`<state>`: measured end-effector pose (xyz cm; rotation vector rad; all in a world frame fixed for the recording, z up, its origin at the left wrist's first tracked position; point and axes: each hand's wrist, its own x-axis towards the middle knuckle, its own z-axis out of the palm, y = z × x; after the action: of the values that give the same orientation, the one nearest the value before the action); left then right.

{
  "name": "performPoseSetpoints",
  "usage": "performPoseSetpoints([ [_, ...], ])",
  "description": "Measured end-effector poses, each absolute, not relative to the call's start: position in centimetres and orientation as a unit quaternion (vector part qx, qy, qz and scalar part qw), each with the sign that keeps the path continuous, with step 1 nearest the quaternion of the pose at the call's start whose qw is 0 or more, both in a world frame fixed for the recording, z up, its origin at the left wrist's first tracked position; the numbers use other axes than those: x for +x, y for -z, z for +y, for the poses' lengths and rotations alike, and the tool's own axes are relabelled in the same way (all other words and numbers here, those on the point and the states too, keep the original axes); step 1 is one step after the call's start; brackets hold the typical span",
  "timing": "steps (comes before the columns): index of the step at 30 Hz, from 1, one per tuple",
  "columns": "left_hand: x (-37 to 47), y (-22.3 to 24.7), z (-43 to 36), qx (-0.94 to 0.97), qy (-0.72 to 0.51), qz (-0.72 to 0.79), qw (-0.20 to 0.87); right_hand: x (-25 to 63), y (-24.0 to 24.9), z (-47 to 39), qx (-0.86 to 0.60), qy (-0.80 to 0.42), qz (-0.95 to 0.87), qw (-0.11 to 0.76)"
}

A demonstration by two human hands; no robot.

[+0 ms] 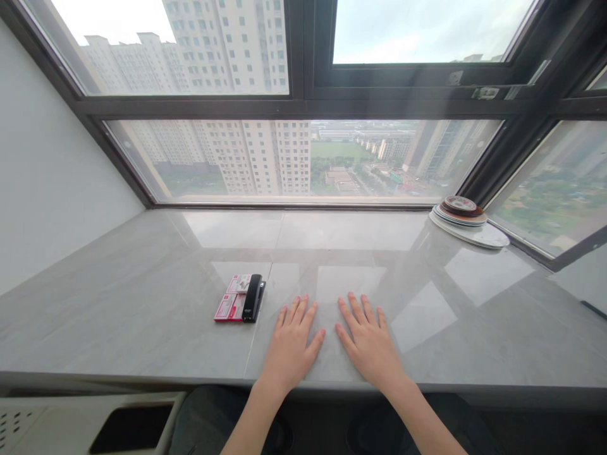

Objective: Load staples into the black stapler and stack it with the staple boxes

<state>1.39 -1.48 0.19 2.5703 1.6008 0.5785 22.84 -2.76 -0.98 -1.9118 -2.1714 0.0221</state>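
Note:
My left hand [293, 341] lies flat on the grey tiled sill [142, 316], palm down with fingers spread. Beside it, my right hand [367, 338] rests the same way, a small gap between the two thumbs. Neither holds anything. To the left of my left hand, and apart from it, is a black stapler [253, 298]. It lies against small red and white boxes [229, 308], probably staples by the picture on one of them.
At the far right corner, plates or coasters [459, 212] are stacked on a white oval board [488, 236]. Dark-framed windows [298, 107] stand behind the sill. A white wall [57, 170] bounds the left. Below the front edge is a pale perforated box [57, 420] with a dark opening.

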Motion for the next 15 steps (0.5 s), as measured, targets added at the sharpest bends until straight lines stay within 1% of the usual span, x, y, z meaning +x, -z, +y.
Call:
performPoseSetpoints([
  [15,1.37,-0.32,-1.48,0.833,-0.179,0.522,0.035,22.84,0.75,-2.87,-0.652,-0.016,-0.746,0.131],
])
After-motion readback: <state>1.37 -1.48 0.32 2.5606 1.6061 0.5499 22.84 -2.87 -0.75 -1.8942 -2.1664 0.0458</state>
